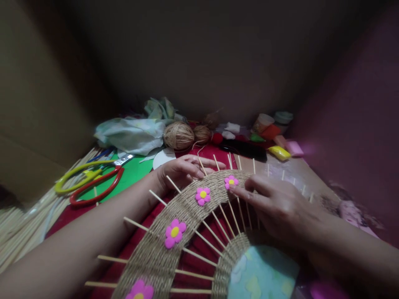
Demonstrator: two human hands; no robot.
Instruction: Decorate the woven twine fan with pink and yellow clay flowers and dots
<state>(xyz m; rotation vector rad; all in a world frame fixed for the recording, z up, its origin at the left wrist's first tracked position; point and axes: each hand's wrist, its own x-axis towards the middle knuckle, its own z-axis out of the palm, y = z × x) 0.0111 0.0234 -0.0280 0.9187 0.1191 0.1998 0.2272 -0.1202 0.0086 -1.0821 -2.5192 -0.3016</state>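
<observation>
A curved band of woven twine on thin wooden sticks arches around a smaller woven ring with a pale blue-green patterned centre. Several pink flowers with yellow middles sit along the band, among them a flower at its left. My right hand reaches over the band with bent fingers, one fingertip on the lower edge of the uppermost pink flower. Behind the band's far edge, my left hand is open, its fingers stretched out near the stick ends; its fingertips are partly hidden.
Scissors with yellow and red handles lie left on a green sheet, beside bundled sticks. Behind are crumpled cloth, a twine ball, a yellow packet and a cup. Walls stand close around.
</observation>
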